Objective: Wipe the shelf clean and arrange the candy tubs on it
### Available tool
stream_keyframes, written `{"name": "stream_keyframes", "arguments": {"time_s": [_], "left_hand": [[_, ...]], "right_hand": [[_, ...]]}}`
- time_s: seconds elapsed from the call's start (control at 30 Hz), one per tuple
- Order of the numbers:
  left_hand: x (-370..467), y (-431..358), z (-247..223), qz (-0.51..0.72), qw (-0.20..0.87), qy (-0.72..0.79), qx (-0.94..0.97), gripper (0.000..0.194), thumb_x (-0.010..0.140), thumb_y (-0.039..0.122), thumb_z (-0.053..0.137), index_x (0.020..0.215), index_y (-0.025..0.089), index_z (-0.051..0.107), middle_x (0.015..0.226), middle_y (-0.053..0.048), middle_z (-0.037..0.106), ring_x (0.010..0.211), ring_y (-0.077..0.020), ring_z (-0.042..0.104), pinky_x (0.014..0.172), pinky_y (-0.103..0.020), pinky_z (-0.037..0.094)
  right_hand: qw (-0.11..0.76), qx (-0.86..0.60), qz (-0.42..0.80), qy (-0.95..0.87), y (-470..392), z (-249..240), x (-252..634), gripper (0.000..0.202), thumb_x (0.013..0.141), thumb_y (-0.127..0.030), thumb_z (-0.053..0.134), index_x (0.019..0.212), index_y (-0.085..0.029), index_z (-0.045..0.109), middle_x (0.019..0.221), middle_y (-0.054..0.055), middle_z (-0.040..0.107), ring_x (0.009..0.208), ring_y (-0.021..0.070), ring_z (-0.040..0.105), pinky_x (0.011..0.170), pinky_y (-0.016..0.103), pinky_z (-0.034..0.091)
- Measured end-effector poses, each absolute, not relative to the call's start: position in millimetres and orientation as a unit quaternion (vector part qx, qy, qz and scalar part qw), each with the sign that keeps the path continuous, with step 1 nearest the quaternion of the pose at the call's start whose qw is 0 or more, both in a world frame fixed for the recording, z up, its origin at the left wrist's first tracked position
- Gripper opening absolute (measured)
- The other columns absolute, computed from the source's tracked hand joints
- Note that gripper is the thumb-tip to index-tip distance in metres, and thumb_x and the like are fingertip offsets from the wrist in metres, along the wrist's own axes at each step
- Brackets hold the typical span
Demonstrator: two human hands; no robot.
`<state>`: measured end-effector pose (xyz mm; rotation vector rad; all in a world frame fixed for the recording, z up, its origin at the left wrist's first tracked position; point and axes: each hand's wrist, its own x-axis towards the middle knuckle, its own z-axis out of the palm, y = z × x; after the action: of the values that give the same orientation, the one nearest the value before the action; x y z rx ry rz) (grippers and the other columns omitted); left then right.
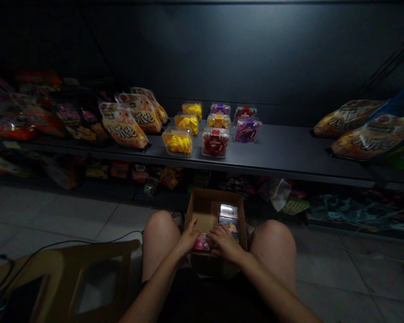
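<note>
An open cardboard box [198, 207] sits between my knees, below the shelf edge. Low in it, a clear plastic box with pink contents [202, 242] lies between my two hands. My left hand [187, 238] grips its left side, thumb pointing up. From the right, my right hand [226, 242] closes over its other side, fingers bent and partly hiding it. Beyond the right fingers, clear-lidded boxes [229, 211] are stacked along the carton's right wall; their contents are hard to make out in the dim light.
On the dark shelf [276, 148] stand several clear boxes with yellow [179, 144], red [215, 144] and purple [246, 131] contents. Snack bags [124, 125] lean at left, more bags [373, 138] at right. A lower shelf holds packets. A yellowish plastic stool [65, 269] with a cable stands at left.
</note>
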<state>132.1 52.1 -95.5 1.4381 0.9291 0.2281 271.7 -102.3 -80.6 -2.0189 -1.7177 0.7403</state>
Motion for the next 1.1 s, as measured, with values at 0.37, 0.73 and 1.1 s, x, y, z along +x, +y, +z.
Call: {"name": "stream_keyframes", "arguments": {"time_s": [0.37, 0.73, 1.1], "left_hand": [[131, 52, -92, 0.119, 0.661, 0.399, 0.625, 0.067, 0.075, 0.043, 0.065, 0.133, 0.016, 0.049, 0.147, -0.018, 0.045, 0.137, -0.0309, 0.043, 0.113, -0.045, 0.032], [141, 67, -24, 0.209, 0.708, 0.361, 0.57, 0.068, 0.078, 0.046, 0.067, 0.137, 0.023, 0.044, 0.149, -0.013, 0.044, 0.136, -0.0281, 0.045, 0.11, -0.042, 0.04], [158, 42, 10, 0.178, 0.789, 0.313, 0.498, 0.064, 0.077, 0.046, 0.073, 0.132, 0.022, 0.05, 0.138, -0.014, 0.056, 0.123, -0.03, 0.057, 0.098, -0.041, 0.05]], "right_hand": [[0.269, -0.696, 0.274, -0.606, -86, -77, 266, 0.054, 0.072, -0.018, 0.069, 0.124, -0.024, 0.06, 0.116, 0.007, 0.069, 0.112, 0.0267, 0.061, 0.117, 0.056, 0.015], [0.567, -0.692, 0.328, -0.304, -69, -32, 309, 0.029, 0.079, -0.04, 0.064, 0.101, -0.022, 0.069, 0.104, 0.007, 0.072, 0.099, 0.0257, 0.066, 0.082, 0.039, 0.055], [0.694, -0.597, 0.376, -0.142, -84, 8, 329, 0.048, 0.075, -0.047, 0.074, 0.114, -0.022, 0.059, 0.111, 0.008, 0.069, 0.099, 0.0245, 0.067, 0.083, 0.038, 0.054]]}}
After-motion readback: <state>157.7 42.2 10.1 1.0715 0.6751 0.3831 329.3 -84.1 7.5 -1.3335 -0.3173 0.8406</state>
